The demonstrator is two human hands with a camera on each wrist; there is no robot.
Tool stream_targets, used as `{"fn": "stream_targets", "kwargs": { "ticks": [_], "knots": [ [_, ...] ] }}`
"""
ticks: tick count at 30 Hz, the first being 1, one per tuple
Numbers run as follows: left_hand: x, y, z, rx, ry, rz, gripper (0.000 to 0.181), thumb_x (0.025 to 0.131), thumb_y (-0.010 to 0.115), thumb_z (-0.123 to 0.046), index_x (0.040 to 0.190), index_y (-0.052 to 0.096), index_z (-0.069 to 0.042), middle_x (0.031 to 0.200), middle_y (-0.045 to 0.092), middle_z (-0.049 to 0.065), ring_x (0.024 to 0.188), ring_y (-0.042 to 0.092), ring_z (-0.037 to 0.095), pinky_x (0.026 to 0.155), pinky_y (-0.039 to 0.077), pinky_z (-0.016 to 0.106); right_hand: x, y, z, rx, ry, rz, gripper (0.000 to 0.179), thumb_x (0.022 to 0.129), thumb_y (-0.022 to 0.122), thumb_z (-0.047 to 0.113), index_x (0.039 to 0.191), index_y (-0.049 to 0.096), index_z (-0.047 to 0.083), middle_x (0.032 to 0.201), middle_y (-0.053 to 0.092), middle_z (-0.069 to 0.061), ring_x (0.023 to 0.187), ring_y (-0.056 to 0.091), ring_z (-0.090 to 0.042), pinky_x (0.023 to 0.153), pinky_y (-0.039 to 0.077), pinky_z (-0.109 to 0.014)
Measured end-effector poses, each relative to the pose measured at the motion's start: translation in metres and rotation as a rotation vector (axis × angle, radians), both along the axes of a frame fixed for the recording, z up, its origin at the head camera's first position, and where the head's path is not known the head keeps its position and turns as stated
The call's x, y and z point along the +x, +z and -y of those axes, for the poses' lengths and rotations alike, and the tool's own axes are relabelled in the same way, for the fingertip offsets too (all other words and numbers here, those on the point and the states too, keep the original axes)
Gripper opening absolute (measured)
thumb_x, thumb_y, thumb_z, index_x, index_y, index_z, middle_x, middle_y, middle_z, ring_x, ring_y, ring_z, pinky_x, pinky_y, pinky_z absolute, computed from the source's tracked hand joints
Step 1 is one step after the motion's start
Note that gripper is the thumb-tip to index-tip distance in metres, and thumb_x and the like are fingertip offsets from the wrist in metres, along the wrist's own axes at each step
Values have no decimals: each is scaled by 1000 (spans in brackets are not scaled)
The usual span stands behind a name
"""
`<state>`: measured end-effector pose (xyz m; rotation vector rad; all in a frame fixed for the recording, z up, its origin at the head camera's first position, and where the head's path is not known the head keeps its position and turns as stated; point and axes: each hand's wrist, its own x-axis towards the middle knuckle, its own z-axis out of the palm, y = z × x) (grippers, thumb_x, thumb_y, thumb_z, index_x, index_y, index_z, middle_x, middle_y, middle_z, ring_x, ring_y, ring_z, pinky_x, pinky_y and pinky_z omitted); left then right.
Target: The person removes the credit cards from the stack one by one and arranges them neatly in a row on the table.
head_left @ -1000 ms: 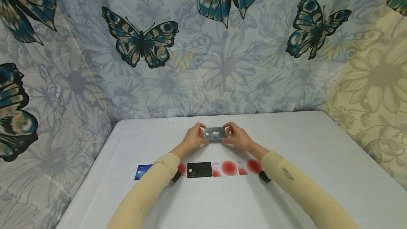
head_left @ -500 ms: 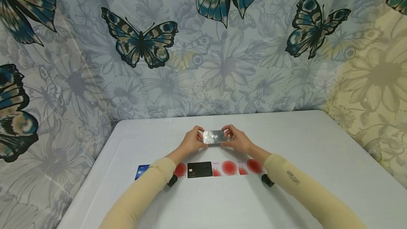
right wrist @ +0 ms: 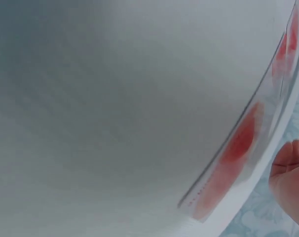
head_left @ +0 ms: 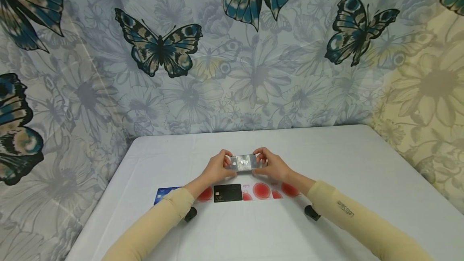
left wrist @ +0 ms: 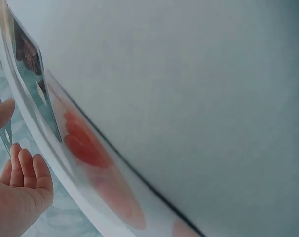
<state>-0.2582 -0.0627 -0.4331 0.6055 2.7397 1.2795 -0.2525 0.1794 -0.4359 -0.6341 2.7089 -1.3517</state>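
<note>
Both hands hold a silver-grey card [head_left: 243,163] marked "Vip" between them, tilted up so its face shows in the head view. My left hand [head_left: 218,167] pinches the card's left edge with thumb and fingers. At the opposite edge, my right hand [head_left: 273,166] pinches it the same way. Closer to me lies a row of cards: a blue card [head_left: 164,193] partly behind the left sleeve, a black VIP card [head_left: 227,193], and white cards with red circles, such as the red-circle card [head_left: 262,191]. In the left wrist view, the left hand [left wrist: 18,192] shows at the lower left.
The white table [head_left: 362,164] reaches back to a wall hanging [head_left: 253,75] printed with flowers and butterflies. Black wrist devices, one of them the right wrist device [head_left: 312,212], hang under the forearms near the card row.
Both hands have drawn the silver-grey card toward me, nearer to the row of cards. Its shine shifts as its tilt changes. The row stays where it was.
</note>
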Motion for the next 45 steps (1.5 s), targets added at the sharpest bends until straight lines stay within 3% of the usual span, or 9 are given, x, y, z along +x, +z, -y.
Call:
{"fn": "stream_targets", "kwargs": {
  "ticks": [7, 17, 26, 36, 45],
  "knots": [
    [19, 2, 1, 26, -54, -12, 58, 76, 84, -9, 122, 51, 0, 92, 56, 7, 81, 51, 22, 71, 43, 28, 20, -1, -4, -11, -3, -1, 55, 80, 81, 13, 125, 50, 4, 96, 56, -7, 84, 49, -25, 64, 41, -24],
    [46, 2, 1, 80, -122, -37, 55, 75, 84, -8, 120, 53, -1, 89, 56, 4, 82, 53, 19, 75, 46, 28, 51, -3, -12, -51, -4, 17, 52, 79, 82, 15, 122, 53, 8, 95, 57, -5, 83, 49, -28, 62, 40, -23],
    [62, 4, -1, 77, -156, -25, 55, 73, 86, -12, 117, 55, -3, 90, 56, -1, 82, 50, 14, 76, 44, 26, 68, -1, -23, -61, 7, 50, 55, 78, 83, 16, 124, 54, 9, 95, 58, -6, 70, 50, -20, 58, 47, -25],
    [78, 3, -4, 29, -154, -5, 52, 72, 87, -23, 114, 58, -8, 95, 55, -3, 85, 49, 15, 76, 42, 24, 84, 0, -31, -103, 58, 67, 56, 77, 84, 17, 123, 55, 6, 91, 60, -8, 70, 51, -13, 60, 40, -22],
    [85, 3, -17, -18, -171, -10, 52, 73, 86, -27, 114, 59, -10, 98, 55, -3, 90, 50, 19, 77, 41, 25, 94, -2, -45, -120, 50, 84, 57, 76, 84, 14, 123, 56, 2, 91, 59, -7, 77, 52, -21, 64, 42, -20]
  ]
}}
